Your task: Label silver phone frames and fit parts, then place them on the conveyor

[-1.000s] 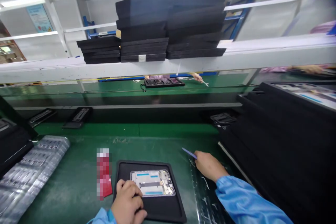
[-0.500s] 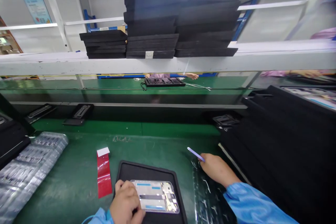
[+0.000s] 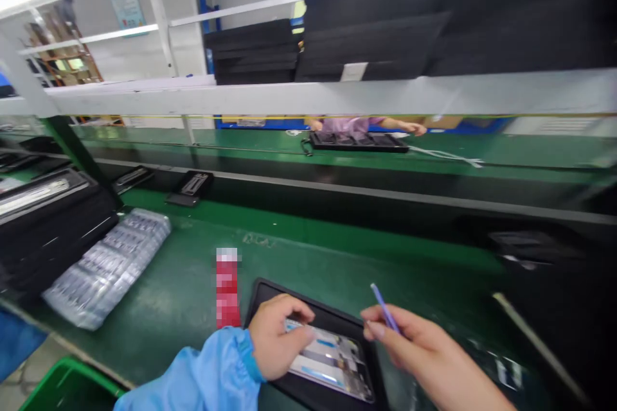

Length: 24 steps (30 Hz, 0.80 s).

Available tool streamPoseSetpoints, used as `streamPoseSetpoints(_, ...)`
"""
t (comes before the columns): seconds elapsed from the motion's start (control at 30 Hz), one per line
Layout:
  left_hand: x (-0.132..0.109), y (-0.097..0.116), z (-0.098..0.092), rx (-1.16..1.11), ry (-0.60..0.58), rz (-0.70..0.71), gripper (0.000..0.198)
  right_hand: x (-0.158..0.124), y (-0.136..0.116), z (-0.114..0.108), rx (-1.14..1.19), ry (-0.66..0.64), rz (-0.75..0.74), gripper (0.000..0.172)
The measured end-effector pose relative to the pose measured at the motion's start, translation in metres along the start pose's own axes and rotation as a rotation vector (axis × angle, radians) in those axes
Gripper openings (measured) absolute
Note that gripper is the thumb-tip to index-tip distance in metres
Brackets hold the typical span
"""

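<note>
A black foam tray (image 3: 270,296) lies on the green mat at the near edge, with a silver phone frame (image 3: 332,366) resting in it. My left hand (image 3: 277,337) presses on the left end of the frame, fingers curled over its top edge. Just right of the tray, my right hand (image 3: 424,353) pinches thin purple tweezers (image 3: 384,308), tips pointing up and away. Both arms wear light blue sleeves.
A red strip (image 3: 227,289) lies left of the tray. Clear plastic trays of parts (image 3: 108,266) sit far left beside black trays (image 3: 43,218). Black foam trays (image 3: 385,19) are stacked on the overhead shelf. Another person's hands (image 3: 414,128) work at a tray across the conveyor.
The view swung left. My right hand rose off the mat and came in beside the tray with the tweezers. My left hand shifted onto the frame's left end.
</note>
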<state>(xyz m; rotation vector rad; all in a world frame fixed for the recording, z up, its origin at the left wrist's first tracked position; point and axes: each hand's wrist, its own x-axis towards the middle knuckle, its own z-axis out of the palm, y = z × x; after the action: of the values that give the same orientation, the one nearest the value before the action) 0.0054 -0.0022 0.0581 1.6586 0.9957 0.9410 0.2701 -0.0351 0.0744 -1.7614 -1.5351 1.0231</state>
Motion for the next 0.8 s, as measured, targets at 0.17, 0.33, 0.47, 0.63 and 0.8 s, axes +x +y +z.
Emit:
streamPoseSetpoints(0.17, -0.001, -0.009, 0.002, -0.168, -0.03, -0.102, 0.021, 0.002, -0.041, 0.077, 0.449, -0.366, -0.01, 0.038)
streamPoseSetpoints(0.33, -0.01, -0.029, -0.001, -0.196, -0.002, -0.215, 0.013, 0.011, -0.031, 0.094, 0.468, -0.445, 0.022, 0.034)
streamPoseSetpoints(0.47, -0.008, -0.033, 0.0, -0.123, 0.012, -0.199, 0.013, 0.01, -0.019, 0.087, 0.253, -0.282, -0.031, 0.036)
streamPoseSetpoints(0.63, -0.005, -0.03, 0.005, -0.041, 0.023, -0.18, 0.023, 0.004, -0.019, 0.081, -0.08, -0.144, -0.155, 0.038)
streamPoseSetpoints(0.8, -0.001, -0.027, 0.011, -0.054, 0.007, -0.14, 0.019, 0.003, -0.015, 0.079, -0.148, -0.126, -0.292, 0.026)
